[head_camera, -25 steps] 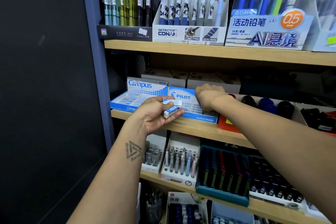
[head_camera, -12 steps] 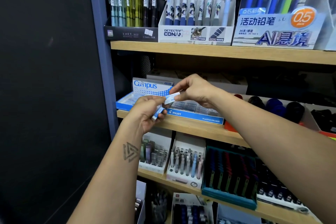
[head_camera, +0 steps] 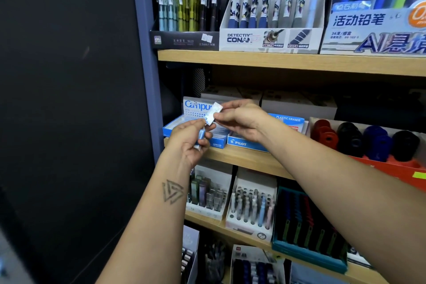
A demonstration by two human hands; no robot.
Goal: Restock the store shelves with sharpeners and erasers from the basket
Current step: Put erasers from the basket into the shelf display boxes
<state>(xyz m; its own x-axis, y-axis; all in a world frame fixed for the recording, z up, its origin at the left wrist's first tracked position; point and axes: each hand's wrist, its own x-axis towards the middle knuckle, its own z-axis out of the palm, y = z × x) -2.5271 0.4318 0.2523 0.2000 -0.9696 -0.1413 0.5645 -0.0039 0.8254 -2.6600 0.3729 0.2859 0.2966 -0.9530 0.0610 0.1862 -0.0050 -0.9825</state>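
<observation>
Two hands, two erasers, at the middle shelf

The right hand (head_camera: 242,122) pinches a white eraser (head_camera: 214,113) by its end; the left hand (head_camera: 191,138) curls around a second eraser (head_camera: 202,136) (mostly hidden), both held just in front of the Campus box (head_camera: 196,108) and Pilot box (head_camera: 246,144) on the wooden shelf (head_camera: 242,159).

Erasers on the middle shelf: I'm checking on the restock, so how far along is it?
Done: the Campus box and the PILOT box already sit on the middle shelf with erasers in them. In hand: the right hand pinches one eraser and the left hand grips another. Left: shelving both; the basket and any sharpeners are out of view.
</observation>
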